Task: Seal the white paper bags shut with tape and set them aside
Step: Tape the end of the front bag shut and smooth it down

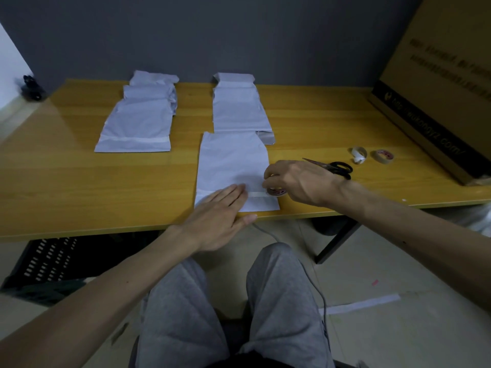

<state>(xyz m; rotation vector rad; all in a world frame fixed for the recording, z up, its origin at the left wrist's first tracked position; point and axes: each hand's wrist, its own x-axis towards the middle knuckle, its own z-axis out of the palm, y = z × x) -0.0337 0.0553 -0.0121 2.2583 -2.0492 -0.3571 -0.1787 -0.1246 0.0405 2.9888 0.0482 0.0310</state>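
Wood-topped table [79, 181] is carrying the work: one white paper bag [231, 160] is lying flat at its near edge. Left hand [220, 216] is pressing the bag's near end down, fingers straight. Right hand [297, 181], with scissors [334, 168] lying just behind it, is curling round the tape roll [276, 192] at the bag's right edge. Advisable procedure: keep the paper pinned and the tape strip [256, 194] taut and level before cutting.

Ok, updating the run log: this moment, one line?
left hand presses white paper bag; right hand grips tape roll; tape strip on bag
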